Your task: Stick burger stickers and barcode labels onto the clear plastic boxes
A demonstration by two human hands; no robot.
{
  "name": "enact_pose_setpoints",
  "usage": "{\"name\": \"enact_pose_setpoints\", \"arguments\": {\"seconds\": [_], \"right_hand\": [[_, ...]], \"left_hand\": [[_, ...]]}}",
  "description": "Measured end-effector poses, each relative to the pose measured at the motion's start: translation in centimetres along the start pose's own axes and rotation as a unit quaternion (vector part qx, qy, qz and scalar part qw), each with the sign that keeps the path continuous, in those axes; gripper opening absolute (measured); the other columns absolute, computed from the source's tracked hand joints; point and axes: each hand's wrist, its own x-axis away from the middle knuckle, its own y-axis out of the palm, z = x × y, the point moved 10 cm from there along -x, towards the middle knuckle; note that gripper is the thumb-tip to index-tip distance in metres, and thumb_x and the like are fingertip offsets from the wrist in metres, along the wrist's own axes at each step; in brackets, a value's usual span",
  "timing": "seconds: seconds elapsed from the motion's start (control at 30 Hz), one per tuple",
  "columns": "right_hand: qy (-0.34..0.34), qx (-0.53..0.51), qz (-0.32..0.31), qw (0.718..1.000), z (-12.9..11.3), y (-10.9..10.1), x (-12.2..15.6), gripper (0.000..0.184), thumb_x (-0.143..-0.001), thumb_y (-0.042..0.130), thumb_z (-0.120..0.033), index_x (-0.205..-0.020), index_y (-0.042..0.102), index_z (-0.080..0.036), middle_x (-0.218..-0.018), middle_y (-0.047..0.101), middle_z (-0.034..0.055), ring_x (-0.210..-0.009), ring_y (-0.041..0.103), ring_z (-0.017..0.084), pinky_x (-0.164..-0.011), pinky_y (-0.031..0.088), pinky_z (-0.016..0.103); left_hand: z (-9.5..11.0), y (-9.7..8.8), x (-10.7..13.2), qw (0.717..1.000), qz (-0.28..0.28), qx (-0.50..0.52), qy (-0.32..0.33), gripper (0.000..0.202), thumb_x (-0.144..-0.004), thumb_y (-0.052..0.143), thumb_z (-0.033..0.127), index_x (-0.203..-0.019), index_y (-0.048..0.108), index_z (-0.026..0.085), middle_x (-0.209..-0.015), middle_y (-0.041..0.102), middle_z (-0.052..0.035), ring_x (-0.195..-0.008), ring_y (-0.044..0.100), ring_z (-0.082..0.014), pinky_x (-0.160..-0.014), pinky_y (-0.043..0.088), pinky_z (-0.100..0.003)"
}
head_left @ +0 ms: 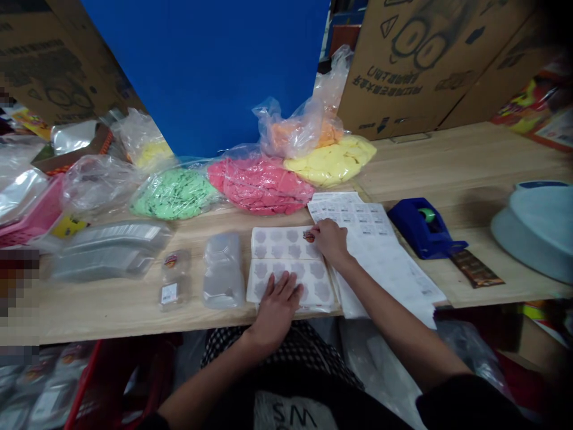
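My left hand [276, 307] lies flat, fingers spread, on the lower part of a white sticker sheet [264, 272] with several grey rounded spaces. At the sheet's upper right corner, my right hand [332, 240] pinches a small dark-and-orange sticker [308, 236]. Whether the sticker is fully off its backing, I cannot tell. Left of the sheet is a stack of transparent plastic packs [222, 272]. Farther left lies a transparent plastic pack with a round sticker and a barcode label [169, 293]. White barcode label sheets [371, 260] lie under and beside my right forearm.
Bags of green [176, 194], pink [262, 184] and yellow [333, 160] soft material line the back. A blue tape dispenser [418, 230] and a pale turntable-like stand [539, 230] are right. Plastic sleeves [107, 251] lie left; cardboard boxes [403, 77] stand behind.
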Motion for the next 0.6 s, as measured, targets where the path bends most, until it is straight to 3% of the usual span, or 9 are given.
{"name": "enact_pose_setpoints", "arguments": {"seconds": [0.13, 0.37, 0.6], "right_hand": [[-0.023, 0.005, -0.010, 1.000, -0.7, -0.2, 0.2, 0.023, -0.087, 0.040, -0.021, -0.079, 0.061, -0.015, -0.094, 0.061, 0.0093, -0.092, 0.054, 0.023, -0.072, 0.030, 0.033], [0.037, -0.004, -0.068, 0.997, 0.9, 1.0, -1.1, 0.015, -0.081, 0.051, -0.024, -0.076, 0.063, -0.017, -0.090, 0.066, 0.0051, -0.087, 0.058, 0.021, -0.066, 0.031, 0.029], [0.031, 0.012, -0.083, 0.996, 1.0, 1.5, -1.3, 0.016, -0.082, 0.049, -0.026, -0.076, 0.062, -0.018, -0.090, 0.066, 0.0045, -0.087, 0.057, 0.020, -0.064, 0.031, 0.028]], "left_hand": [[-0.2, 0.4, 0.1, 1.000, 0.023, 0.005, -0.002, 0.035, -0.092, 0.040, 0.029, -0.124, 0.052, 0.021, -0.140, 0.043, -0.0077, -0.131, 0.038, -0.0229, -0.108, 0.031, -0.046], [-0.1, 0.7, 0.3, 0.998, 0.059, 0.012, 0.004, 0.036, -0.093, 0.038, 0.029, -0.124, 0.052, 0.021, -0.138, 0.046, -0.0091, -0.130, 0.040, -0.0251, -0.107, 0.030, -0.048], [0.1, 0.3, 0.1, 0.999, 0.038, 0.020, 0.006, 0.036, -0.093, 0.036, 0.027, -0.124, 0.053, 0.019, -0.139, 0.044, -0.0114, -0.130, 0.040, -0.0264, -0.108, 0.027, -0.049]]}}
